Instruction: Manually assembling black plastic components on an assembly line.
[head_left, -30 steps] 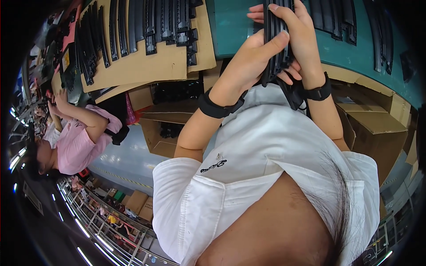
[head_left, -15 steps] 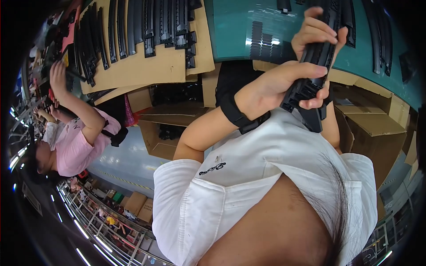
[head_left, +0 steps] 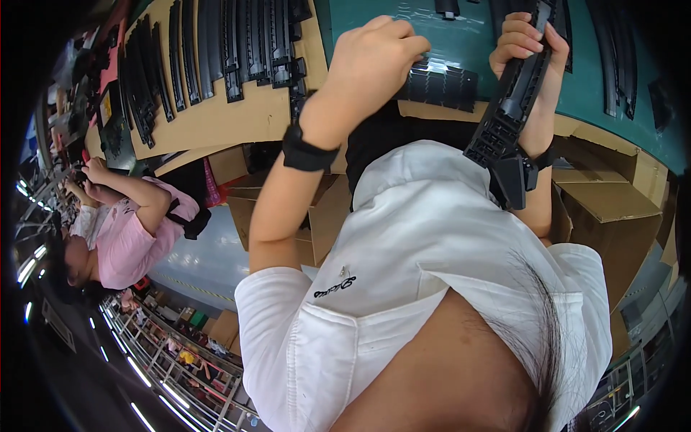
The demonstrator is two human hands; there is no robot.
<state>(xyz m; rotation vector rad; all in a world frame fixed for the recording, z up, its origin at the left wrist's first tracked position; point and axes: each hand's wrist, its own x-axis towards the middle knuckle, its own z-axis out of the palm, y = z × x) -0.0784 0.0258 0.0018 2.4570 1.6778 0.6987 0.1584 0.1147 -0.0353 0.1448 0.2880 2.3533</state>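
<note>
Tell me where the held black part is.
In the head view's upper right, the held black part is in the right hand, with the green tabletop behind its upper end.

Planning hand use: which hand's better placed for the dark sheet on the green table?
Left, probably: left hand appears nearer the dark sheet; right hand grips the long black part.

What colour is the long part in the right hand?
The long part in the right hand is black, best seen in the head view.
</note>
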